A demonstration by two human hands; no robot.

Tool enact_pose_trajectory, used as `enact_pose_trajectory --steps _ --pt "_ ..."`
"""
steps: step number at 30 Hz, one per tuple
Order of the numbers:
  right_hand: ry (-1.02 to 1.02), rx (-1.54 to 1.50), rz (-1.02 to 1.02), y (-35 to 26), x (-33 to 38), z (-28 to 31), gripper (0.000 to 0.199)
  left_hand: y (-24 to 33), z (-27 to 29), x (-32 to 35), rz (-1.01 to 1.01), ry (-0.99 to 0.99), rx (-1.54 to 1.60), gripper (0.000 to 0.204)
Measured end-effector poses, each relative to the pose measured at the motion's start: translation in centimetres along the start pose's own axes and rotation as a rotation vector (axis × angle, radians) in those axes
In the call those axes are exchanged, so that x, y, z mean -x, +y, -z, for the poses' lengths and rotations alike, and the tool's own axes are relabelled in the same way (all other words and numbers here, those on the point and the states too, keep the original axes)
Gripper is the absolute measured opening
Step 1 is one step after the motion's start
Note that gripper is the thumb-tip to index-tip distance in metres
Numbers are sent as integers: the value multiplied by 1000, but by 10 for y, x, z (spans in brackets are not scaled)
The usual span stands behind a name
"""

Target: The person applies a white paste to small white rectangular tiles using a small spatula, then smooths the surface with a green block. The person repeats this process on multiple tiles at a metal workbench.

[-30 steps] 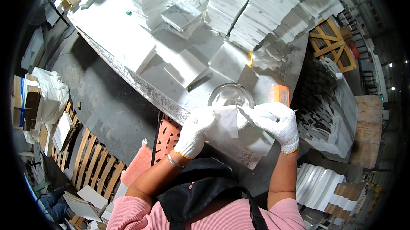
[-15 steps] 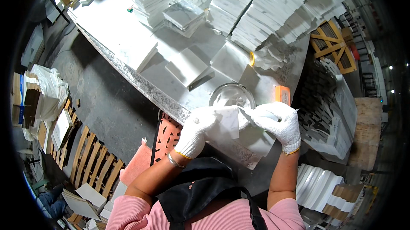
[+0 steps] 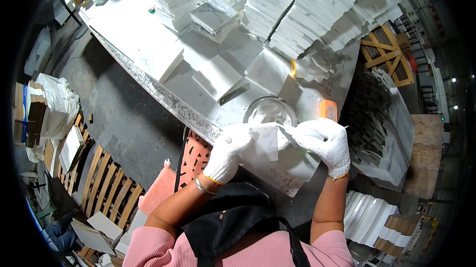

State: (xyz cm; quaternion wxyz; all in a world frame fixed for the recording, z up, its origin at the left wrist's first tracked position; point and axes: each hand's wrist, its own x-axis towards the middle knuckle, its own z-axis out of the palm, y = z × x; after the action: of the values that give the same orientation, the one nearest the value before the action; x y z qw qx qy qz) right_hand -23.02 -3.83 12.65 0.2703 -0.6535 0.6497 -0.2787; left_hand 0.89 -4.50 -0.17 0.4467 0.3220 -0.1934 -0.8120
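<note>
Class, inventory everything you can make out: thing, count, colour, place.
table: one, grey, centre
bowl: one, grey, table's near side
tile: one, white, held before the bowl
stacked tiles: many, white, table's far side
block: one, orange, table's right
spare glove: at least one, white, beyond block
crate: one, yellow, far right
pallet: at least one, brown, lower left
apron: one, black, lower centre
left hand: one, white-gloved, gripping tile
right hand: one, white-gloved, at tile's edge

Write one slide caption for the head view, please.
Gloved left hand holds a white tile near a round bowl, gloved right hand close by.
</note>
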Motion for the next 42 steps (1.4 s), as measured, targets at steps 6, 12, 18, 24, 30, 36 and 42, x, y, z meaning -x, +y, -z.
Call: enact_pose_trajectory --steps 6,12,18,24,30,36,42 --pt "-7 9 19 2 -1 0 26 0 -1 1 -7 11 -4 28" --pt "-9 34 31 1 -2 0 25 1 -1 0 1 1 -4 26" --pt "-11 27 35 0 -3 0 26 1 -2 0 -4 12 -7 26" --pt "-7 -51 -39 1 -2 1 25 2 -2 1 12 19 -19 26" --pt "-18 -91 -84 5 2 1 27 3 -4 1 11 19 -9 26" --pt "-40 -180 -134 11 4 -2 29 2 -2 0 21 15 -12 29" --pt "-53 -174 -129 13 4 -3 28 0 0 0 -5 13 -9 26"
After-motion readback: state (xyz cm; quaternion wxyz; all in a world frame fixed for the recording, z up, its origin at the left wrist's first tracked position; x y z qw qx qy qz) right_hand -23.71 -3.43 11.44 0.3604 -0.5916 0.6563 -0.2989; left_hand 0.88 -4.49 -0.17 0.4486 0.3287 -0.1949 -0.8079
